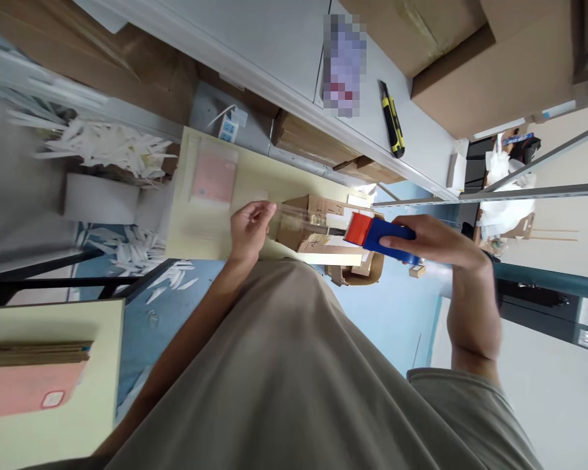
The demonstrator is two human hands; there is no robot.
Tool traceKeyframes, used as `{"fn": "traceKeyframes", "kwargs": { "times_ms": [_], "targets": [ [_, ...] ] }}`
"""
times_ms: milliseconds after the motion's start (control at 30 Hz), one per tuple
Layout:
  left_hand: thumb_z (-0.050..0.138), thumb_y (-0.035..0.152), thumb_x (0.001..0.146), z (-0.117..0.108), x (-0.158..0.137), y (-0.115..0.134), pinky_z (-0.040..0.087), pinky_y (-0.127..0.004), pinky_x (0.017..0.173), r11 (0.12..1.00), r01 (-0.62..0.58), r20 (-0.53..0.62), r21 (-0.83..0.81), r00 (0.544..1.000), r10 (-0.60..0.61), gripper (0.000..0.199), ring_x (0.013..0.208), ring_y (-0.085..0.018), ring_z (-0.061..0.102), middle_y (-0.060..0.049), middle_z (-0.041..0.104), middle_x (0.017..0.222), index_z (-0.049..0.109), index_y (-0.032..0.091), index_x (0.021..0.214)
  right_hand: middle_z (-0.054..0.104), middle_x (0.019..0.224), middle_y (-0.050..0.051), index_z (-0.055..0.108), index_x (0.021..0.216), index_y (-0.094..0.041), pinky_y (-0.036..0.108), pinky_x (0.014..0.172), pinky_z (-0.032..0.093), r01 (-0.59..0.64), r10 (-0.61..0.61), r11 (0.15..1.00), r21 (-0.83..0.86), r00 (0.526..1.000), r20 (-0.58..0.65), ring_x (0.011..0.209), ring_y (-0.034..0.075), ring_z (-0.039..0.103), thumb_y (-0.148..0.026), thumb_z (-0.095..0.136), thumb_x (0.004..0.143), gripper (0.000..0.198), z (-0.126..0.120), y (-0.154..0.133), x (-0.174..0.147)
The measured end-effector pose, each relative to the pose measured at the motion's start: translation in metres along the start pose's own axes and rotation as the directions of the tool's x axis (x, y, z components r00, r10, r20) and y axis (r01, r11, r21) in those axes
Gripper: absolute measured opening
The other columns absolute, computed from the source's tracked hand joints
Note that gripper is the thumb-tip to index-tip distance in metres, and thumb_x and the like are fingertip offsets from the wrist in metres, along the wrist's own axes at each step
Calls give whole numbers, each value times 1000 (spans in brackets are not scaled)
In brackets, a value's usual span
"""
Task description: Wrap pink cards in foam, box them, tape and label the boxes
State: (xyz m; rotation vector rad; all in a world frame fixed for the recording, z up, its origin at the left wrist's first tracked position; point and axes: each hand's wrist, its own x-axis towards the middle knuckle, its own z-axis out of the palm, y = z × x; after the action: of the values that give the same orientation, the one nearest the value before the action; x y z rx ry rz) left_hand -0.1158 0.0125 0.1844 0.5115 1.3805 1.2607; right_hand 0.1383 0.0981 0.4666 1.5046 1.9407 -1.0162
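Note:
My right hand [426,240] grips a blue and red tape dispenser [385,238], held out over the right end of the pale yellow table [200,241]. From its red head a clear strip of tape [301,219] stretches left, faint against what lies behind. My left hand [252,228] pinches the other end of this tape between thumb and fingers. Behind and below the strip is a cardboard box [294,241] with white labels. A pink booklet in a clear cover [214,173] lies on the table to the left of my left hand.
A grey shelf [284,49] runs above the table, bearing a yellow-black utility knife [392,121] and large cartons [494,72]. White paper strips [112,147] are heaped at left. Pink folders [34,385] lie on another table at lower left. An open carton [367,271] stands below.

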Motion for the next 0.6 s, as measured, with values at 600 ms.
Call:
{"fn": "traceKeyframes", "kwargs": {
  "times_ms": [600],
  "targets": [
    [78,48,91,36,12,-75,51,-31,80,994,51,-18,95,999,-50,28,82,-18,64,-4,73,85,70,21,88,63,64,1,72,83,-22,31,58,37,13,-20,997,-80,996,-82,62,16,60,-88,70,95,67,1,-43,17]
  ]
}}
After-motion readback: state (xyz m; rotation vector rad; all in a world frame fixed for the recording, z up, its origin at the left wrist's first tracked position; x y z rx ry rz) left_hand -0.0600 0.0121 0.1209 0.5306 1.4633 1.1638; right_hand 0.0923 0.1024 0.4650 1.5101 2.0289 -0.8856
